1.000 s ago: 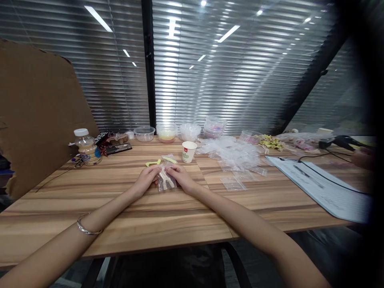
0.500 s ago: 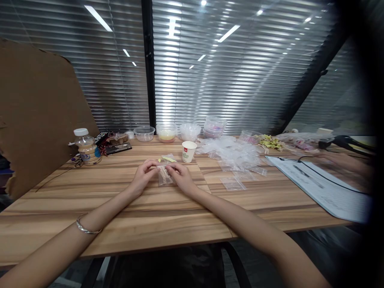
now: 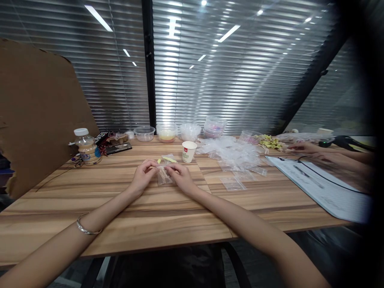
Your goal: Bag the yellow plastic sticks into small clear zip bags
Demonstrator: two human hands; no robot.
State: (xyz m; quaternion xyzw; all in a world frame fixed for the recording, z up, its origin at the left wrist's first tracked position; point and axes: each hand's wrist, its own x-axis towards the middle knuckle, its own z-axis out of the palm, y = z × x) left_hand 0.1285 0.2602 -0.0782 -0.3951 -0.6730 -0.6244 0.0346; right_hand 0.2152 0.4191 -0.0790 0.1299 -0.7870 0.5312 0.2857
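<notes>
Between my two hands is a small clear zip bag (image 3: 164,178) with pale, stringy pieces inside. My left hand (image 3: 145,173) pinches its upper left edge, and my right hand (image 3: 180,175) pinches the upper right edge. Just beyond my fingertips lies another clear bag with a yellow-green piece (image 3: 169,159) on it, and a smaller yellow bit (image 3: 159,161) sits to the left. A white paper cup (image 3: 189,152) with a red mark stands upright behind my right hand.
A heap of clear bags (image 3: 231,152) lies right of the cup. Plastic tubs (image 3: 167,133) line the back. A bottle (image 3: 87,147) and cardboard sheet (image 3: 39,116) are left. At right are yellow pieces (image 3: 271,142), a clipboard (image 3: 318,186) and another person's hands (image 3: 303,148).
My hands stay almost still, pinching the bag's top edge; the bag shifts only slightly. At the right, the other person's hands have moved, and one now reaches toward the yellow pieces.
</notes>
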